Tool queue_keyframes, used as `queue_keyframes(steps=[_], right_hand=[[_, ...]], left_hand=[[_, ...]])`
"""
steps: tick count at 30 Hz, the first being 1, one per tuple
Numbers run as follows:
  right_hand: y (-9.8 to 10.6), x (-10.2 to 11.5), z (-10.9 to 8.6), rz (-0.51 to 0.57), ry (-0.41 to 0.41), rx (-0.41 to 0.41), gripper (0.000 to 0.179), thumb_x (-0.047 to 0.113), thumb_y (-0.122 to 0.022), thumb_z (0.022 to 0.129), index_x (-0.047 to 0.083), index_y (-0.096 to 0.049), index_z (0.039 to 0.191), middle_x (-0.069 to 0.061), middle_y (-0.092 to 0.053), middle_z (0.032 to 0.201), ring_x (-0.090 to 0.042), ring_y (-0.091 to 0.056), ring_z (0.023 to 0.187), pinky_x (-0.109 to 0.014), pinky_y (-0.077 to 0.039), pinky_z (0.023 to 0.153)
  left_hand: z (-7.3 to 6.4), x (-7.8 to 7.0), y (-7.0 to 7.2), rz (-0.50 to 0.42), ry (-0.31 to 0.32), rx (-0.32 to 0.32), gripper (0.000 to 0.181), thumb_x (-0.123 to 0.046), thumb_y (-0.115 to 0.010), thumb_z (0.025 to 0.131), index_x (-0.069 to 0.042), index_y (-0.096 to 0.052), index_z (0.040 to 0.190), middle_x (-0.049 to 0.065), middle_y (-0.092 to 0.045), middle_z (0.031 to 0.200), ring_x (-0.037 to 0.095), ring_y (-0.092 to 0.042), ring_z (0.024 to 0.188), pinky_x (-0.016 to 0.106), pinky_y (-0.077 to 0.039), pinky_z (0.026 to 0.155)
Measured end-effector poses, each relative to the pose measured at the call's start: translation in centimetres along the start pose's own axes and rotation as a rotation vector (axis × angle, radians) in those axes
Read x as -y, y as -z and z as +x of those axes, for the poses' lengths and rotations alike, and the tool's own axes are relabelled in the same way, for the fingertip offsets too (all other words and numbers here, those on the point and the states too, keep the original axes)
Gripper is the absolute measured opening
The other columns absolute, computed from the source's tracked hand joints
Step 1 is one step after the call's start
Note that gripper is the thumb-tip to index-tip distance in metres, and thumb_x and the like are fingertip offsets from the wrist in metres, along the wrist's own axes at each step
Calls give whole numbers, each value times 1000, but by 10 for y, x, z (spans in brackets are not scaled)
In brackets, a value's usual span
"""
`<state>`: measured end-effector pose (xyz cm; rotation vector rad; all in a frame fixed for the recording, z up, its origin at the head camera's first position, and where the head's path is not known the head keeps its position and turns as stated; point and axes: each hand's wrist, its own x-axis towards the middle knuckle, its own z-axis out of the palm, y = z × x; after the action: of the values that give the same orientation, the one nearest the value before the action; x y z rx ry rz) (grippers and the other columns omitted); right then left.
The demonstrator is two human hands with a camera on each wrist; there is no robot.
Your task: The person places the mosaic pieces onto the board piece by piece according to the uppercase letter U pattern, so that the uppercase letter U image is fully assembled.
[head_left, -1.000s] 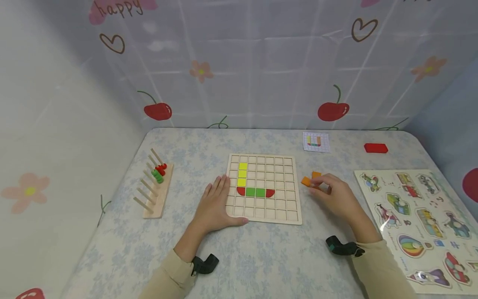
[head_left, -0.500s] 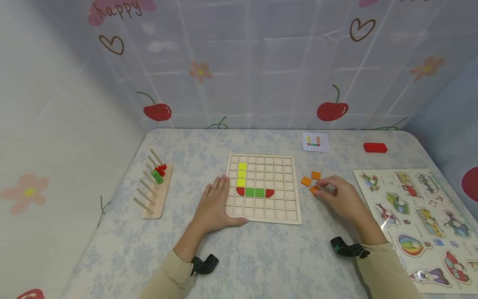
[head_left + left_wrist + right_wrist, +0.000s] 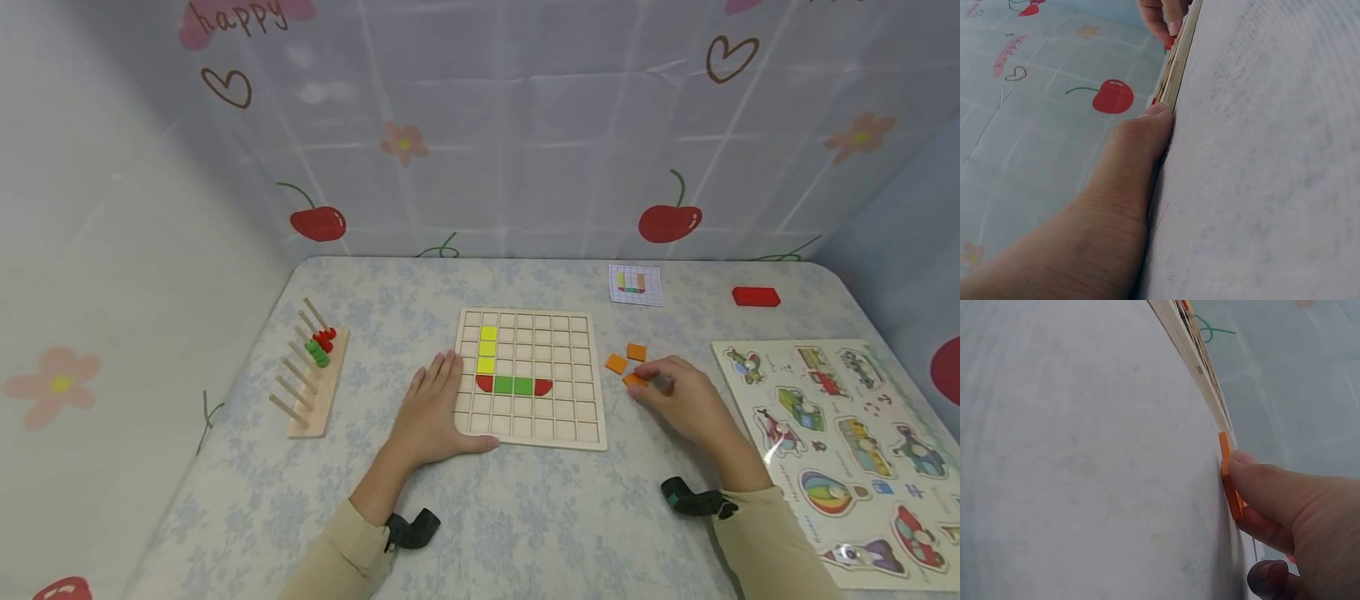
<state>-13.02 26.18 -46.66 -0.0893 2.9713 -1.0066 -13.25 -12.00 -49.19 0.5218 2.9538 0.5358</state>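
In the head view a square wooden grid board (image 3: 558, 417) holds a column of yellow squares (image 3: 487, 349). Beneath that column lies a row of green squares (image 3: 513, 386) with a rounded red piece (image 3: 543, 387) at each end. My left hand (image 3: 427, 417) lies spread over the board's left edge, its thumb along the near edge. Right of the board, my right hand (image 3: 684, 402) pinches an orange square tile (image 3: 634, 380) low at the table. The right wrist view shows thumb and finger on that orange tile (image 3: 1230, 478). Two more orange tiles (image 3: 617, 363) lie just beyond it.
A small printed card (image 3: 636, 286) with a coloured pattern lies behind the tiles, and a red block (image 3: 756, 297) sits at the back right. A picture puzzle board (image 3: 832, 467) covers the right side. At left stands a pegged wooden rack (image 3: 318, 392) with red and green beads.
My right hand has drawn slightly back toward me and to the right, uncovering the two farther orange tiles, its fingers staying at the nearest one. The left hand has not moved.
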Motion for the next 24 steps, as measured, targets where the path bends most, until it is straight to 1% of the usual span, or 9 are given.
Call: queue_keyframes(steps=[2, 7, 12, 18, 22, 24], right_hand=[[-1, 0, 0, -14, -3, -6, 34, 27, -76, 89, 5, -70, 114, -16, -65, 117, -33, -58, 109, -54, -48, 89], [-2, 1, 0, -46, -30, -22, 37, 29, -77, 88, 4, -70, 114, -17, -64, 117, -33, -58, 107, -49, -48, 85], [-2, 2, -1, -49, -65, -17, 40, 30, -77, 87, 4, -69, 116, -18, -63, 117, -35, -58, 107, -52, -49, 86], [-1, 2, 0, -22, -46, -4, 32, 23, -76, 88, 4, -70, 113, -16, -63, 116, -32, -57, 104, -45, -46, 83], [0, 3, 0, 6, -54, 28, 29, 18, -74, 89, 6, -67, 113, -18, -63, 120, -32, -56, 106, -48, -46, 87], [0, 3, 1, 11, -60, 42, 28, 17, -74, 89, 7, -65, 113, -17, -64, 118, -31, -55, 97, -44, -47, 81]], left_hand=[[0, 0, 0, 0, -1, 2, 138, -87, -63, 64, -9, -3, 160, 5, -2, 169, 22, 1, 157, 48, -6, 126], [0, -1, 1, 2, 0, 9, 138, -87, -63, 64, -9, -2, 160, 5, -1, 169, 22, 1, 157, 48, -6, 126], [0, -1, 3, -2, 1, 15, 138, -87, -63, 64, -9, -2, 160, 6, -2, 169, 22, 1, 157, 48, -5, 126], [-1, -1, 3, -6, 0, 16, 138, -86, -64, 64, -9, -3, 160, 6, -2, 169, 22, 1, 157, 48, -5, 126], [0, -1, 3, -1, 1, 19, 138, -87, -63, 64, -9, -2, 160, 5, -1, 169, 22, 1, 157, 48, -5, 126], [0, -1, 3, -1, 2, 19, 138, -87, -63, 64, -9, -2, 160, 5, 0, 169, 22, 1, 157, 48, -5, 126]])
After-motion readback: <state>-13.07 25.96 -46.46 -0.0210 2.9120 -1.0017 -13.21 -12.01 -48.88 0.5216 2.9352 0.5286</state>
